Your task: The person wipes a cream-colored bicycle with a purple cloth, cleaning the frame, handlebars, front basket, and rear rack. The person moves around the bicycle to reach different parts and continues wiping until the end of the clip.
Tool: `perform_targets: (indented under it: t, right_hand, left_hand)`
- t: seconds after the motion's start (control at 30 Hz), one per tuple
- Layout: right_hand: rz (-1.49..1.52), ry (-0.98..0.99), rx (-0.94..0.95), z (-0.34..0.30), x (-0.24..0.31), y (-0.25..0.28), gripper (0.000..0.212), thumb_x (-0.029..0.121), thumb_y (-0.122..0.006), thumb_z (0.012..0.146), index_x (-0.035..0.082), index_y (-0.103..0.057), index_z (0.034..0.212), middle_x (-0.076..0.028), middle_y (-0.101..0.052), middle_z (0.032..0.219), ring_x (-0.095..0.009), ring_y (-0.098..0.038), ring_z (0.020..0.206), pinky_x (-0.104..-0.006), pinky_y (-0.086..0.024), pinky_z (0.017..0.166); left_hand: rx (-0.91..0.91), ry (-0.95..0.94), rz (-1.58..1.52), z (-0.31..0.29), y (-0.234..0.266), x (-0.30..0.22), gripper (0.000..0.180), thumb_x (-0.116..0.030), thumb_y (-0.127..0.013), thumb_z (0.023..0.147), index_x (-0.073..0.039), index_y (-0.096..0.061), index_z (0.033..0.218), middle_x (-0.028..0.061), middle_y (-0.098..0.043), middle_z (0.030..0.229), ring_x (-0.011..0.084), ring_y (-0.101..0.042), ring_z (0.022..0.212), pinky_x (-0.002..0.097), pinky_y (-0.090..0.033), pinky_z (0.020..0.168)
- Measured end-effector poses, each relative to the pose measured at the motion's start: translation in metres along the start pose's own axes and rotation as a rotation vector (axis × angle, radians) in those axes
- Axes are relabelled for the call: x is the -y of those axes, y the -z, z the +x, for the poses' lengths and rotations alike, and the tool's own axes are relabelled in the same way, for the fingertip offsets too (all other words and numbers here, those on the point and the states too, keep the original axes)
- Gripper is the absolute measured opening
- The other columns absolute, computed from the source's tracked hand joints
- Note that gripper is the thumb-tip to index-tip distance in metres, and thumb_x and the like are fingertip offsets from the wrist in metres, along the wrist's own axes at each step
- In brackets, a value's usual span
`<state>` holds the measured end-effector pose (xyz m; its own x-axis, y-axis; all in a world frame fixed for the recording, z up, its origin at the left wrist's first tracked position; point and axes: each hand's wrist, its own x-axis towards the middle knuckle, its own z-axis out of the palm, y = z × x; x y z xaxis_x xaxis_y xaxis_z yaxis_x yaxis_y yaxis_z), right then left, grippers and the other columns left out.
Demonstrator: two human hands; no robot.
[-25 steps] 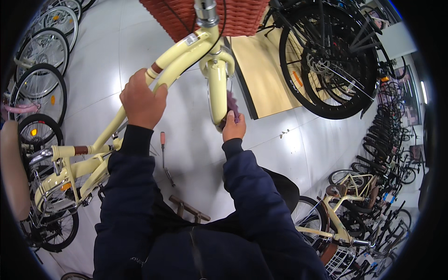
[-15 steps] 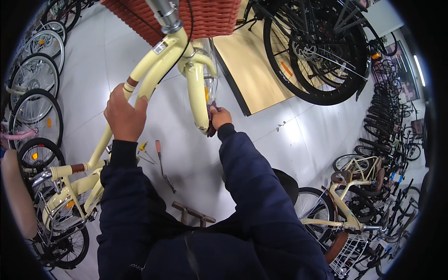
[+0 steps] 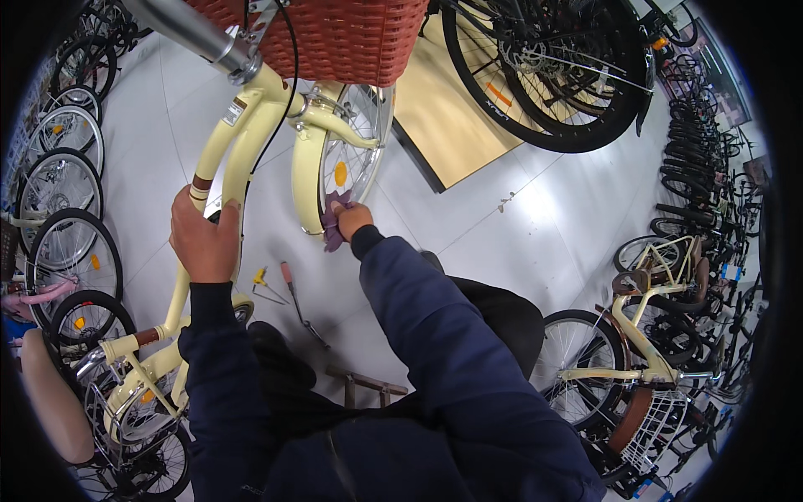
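Pinched as it is between the closed fingers of the right hand, a purple cloth lies at the front wheel, just beside the lower end of the cream mudguard. The left hand has its fingers wrapped around the frame of the same bicycle, next to a brown band. Above the wheel sits a red basket. On the floor lie a yellow-handled tool and a pink-handled one, near a wooden stool.
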<state>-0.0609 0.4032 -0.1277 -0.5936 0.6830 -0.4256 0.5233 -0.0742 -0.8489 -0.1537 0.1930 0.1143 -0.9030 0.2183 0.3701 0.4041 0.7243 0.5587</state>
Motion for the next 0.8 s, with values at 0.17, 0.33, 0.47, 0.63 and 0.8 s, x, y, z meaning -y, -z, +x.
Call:
perform_targets:
  t: [0.17, 0.33, 0.47, 0.63, 0.8]
  right_hand:
    - [0.201, -0.012, -0.08, 0.014, 0.042, 0.035, 0.034, 0.026, -0.065, 0.094, -0.006, -0.07, 0.103, -0.016, -0.075, 0.093, -0.026, -0.072, 0.081, -0.0372, -0.054, 0.074]
    - [0.398, 0.013, -0.252, 0.004, 0.068, 0.049, 0.019, 0.01, -0.061, 0.093, -0.007, -0.067, 0.086, -0.015, -0.073, 0.079, -0.02, -0.07, 0.064, -0.0304, -0.055, 0.057]
    - [-0.075, 0.079, -0.52, 0.008, 0.066, 0.059, 0.028, 0.023, -0.067, 0.09, -0.004, -0.068, 0.087, -0.017, -0.073, 0.081, -0.029, -0.071, 0.075, -0.0385, -0.055, 0.072]
    - [0.623, 0.238, -0.46, 0.022, 0.106, 0.08, 0.022, 0.018, -0.061, 0.093, -0.003, -0.068, 0.092, -0.011, -0.071, 0.076, -0.022, -0.067, 0.071, -0.0351, -0.052, 0.069]
    - [0.417, 0.719, -0.127, 0.013, 0.2, 0.073, 0.045, 0.026, -0.063, 0.094, -0.004, -0.061, 0.126, -0.017, -0.07, 0.114, -0.028, -0.066, 0.107, -0.0353, -0.05, 0.091]
  left_hand:
    - [0.02, -0.014, -0.037, -0.001, 0.0, 0.004, 0.051, -0.022, -0.076, 0.076, -0.001, -0.058, 0.119, 0.0183, -0.064, 0.109, 0.039, -0.061, 0.104, 0.0492, -0.045, 0.093]
    - [0.006, -0.004, -0.036, 0.001, -0.001, 0.004, 0.053, -0.023, -0.075, 0.076, -0.002, -0.057, 0.12, 0.0166, -0.064, 0.11, 0.0375, -0.06, 0.104, 0.05, -0.043, 0.095]
    - [0.046, 0.01, -0.027, 0.001, 0.0, 0.004, 0.054, -0.023, -0.075, 0.076, -0.003, -0.056, 0.122, 0.0161, -0.063, 0.113, 0.0367, -0.06, 0.104, 0.0492, -0.043, 0.094]
    - [0.023, -0.02, -0.026, -0.001, 0.0, 0.006, 0.054, -0.022, -0.076, 0.077, -0.004, -0.055, 0.124, 0.0151, -0.063, 0.112, 0.0355, -0.06, 0.103, 0.0492, -0.043, 0.093]
    - [0.021, -0.025, -0.001, -0.002, 0.0, 0.005, 0.056, -0.022, -0.077, 0.076, -0.004, -0.054, 0.125, 0.0147, -0.062, 0.112, 0.0351, -0.059, 0.103, 0.0492, -0.043, 0.094]
